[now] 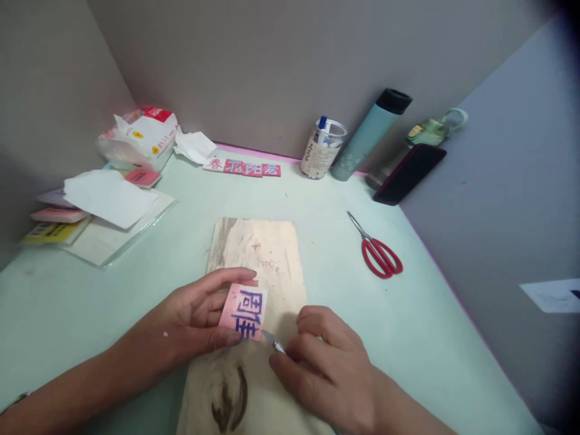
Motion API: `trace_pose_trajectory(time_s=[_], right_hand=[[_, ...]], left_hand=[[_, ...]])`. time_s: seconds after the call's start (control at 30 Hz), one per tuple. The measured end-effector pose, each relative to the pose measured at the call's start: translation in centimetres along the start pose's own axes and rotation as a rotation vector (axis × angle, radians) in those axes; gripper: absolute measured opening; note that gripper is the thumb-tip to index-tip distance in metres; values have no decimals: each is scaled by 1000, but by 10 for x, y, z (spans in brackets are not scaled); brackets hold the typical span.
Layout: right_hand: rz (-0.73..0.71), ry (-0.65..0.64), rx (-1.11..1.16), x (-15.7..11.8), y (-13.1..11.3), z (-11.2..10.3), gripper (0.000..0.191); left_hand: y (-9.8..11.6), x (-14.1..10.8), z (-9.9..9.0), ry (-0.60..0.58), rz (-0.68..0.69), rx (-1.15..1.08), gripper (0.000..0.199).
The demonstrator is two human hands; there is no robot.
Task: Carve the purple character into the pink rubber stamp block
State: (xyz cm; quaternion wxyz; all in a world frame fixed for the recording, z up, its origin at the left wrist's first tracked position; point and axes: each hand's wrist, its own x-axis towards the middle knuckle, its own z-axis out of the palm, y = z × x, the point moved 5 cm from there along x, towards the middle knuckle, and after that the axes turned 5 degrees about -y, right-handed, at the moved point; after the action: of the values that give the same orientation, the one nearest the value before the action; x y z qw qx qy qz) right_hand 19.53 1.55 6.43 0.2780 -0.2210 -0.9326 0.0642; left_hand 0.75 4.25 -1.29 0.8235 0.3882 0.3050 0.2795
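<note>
Over the board (276,248), the left hand (193,314) grasps a pink piece (248,313) and the right hand (333,368) a knife (277,345).

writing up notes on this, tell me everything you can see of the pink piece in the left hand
The pink piece is small, roughly square, perhaps rubber, and paler toward its far right corner. Blue-purple strokes form a character on its face. The left hand grips it, tilted, over the wooden board, thumb at its near edge. The knife in the right hand points at its lower right edge; contact is unclear.
</note>
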Motion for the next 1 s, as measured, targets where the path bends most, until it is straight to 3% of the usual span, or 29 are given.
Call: trace_pose_trajectory(time_s=[0.33,0.5,0.6,0.67,0.73,0.87,0.93,1.0], right_hand=[[400,-158,842,3,17,-8,27],[731,-133,1358,-11,27,9,14],[883,-118,1565,-16,26,22,15],[951,-163,1501,-18,25,24,11],[943,-204,1243,-18,26,21,9],[643,-292,588,-15,24,11,25],[550,-317,448,-17,26,10,28],[506,-274,392,-18,30,7,27]], left_hand=[[7,-1,1,-2,76,4,55],[6,1,3,-51,89,-13,56],[7,1,3,5,96,2,56],[8,1,3,71,93,22,57],[9,1,2,136,75,86,56],[21,-1,-1,290,217,439,38],[26,-2,-1,325,306,574,31],[24,-2,-2,320,286,603,34]])
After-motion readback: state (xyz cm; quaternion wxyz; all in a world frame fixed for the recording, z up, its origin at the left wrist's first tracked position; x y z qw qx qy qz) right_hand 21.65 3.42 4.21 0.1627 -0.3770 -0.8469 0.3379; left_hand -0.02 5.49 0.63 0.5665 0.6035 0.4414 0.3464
